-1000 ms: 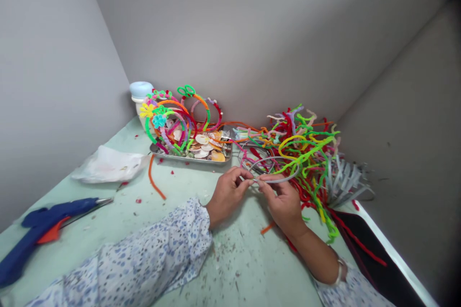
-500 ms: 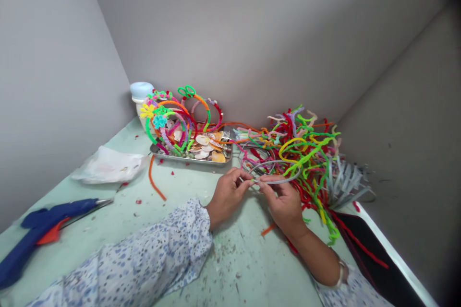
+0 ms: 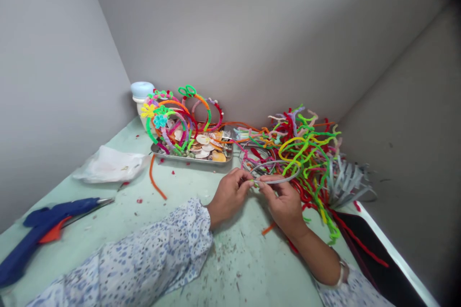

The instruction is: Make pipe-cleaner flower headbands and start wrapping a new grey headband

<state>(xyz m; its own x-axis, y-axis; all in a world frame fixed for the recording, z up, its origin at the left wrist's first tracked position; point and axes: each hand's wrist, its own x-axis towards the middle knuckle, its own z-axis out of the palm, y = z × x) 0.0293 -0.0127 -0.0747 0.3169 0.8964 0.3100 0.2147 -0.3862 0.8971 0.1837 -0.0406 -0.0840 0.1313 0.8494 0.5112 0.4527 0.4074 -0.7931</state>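
Centre of frame, just right of middle: both my hands meet on one bare grey headband (image 3: 279,172). Left hand (image 3: 228,195) has its fingertips closed on the near end of the band. Right hand (image 3: 284,201) is closed too, thumb and forefinger pinching the same stretch, with a short bit of green pipe cleaner (image 3: 252,182) caught between the two grips. The band's arc runs up and right, over the edge of the loose pile of pipe cleaners (image 3: 306,148).

Judgement on technique: keep the left pinch fixed as the anchor, wrap with the right, turns tight and touching, so no grey shows. Keep the band low over the table (image 3: 223,268) for steadiness.

Counts:
- bare grey headbands: one in hand; a bundle (image 3: 344,180) at right, too overlapped to count.
- finished headbands (image 3: 176,115) standing in the metal tray (image 3: 190,157), upper left of centre: at least four, tangled, exact count unclear.
- glue gun (image 3: 43,230), lower left: one.
- plastic bag (image 3: 108,165): one.
- white jar (image 3: 140,96) behind the tray: one.
- stray orange pipe cleaner (image 3: 154,180): one.
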